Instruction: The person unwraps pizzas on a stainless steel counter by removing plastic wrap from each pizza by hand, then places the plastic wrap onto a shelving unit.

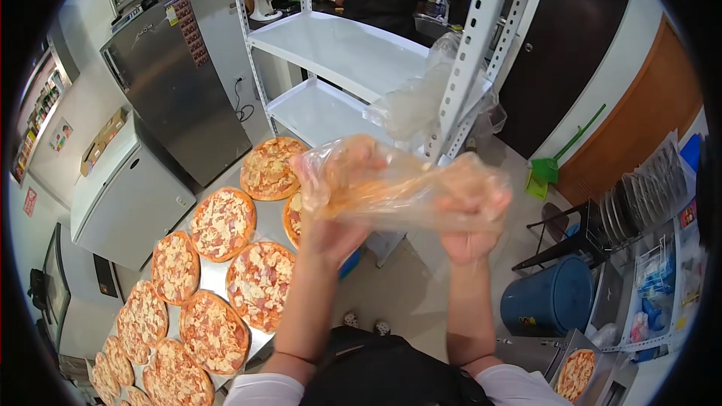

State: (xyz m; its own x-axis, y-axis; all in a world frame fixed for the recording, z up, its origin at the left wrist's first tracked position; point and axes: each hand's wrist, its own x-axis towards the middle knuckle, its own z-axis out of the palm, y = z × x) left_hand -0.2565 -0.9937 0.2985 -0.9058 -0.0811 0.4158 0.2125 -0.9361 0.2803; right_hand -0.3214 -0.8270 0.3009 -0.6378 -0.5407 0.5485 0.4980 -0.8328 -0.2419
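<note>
A clear plastic bag (391, 192) is stretched sideways in front of me, blurred by motion. At its left end, my left hand (338, 192) has its fingers closed on the film, partly seen through it. My right hand (474, 199) grips the other end, fingers curled in. Beneath and left of my left hand is a topped pizza (292, 218), partly hidden by that hand. Another pizza (271, 168) lies just beyond it. More pizzas, such as this one (261, 286), cover the table (216, 280) beside my left forearm.
A white metal shelf rack (338, 49) stands ahead, with loose plastic bags (414, 101) hanging at its right post. A blue bin (547, 297) and a rack of round pans (639, 184) are at right. A steel fridge (177, 83) and a white freezer (135, 195) stand left.
</note>
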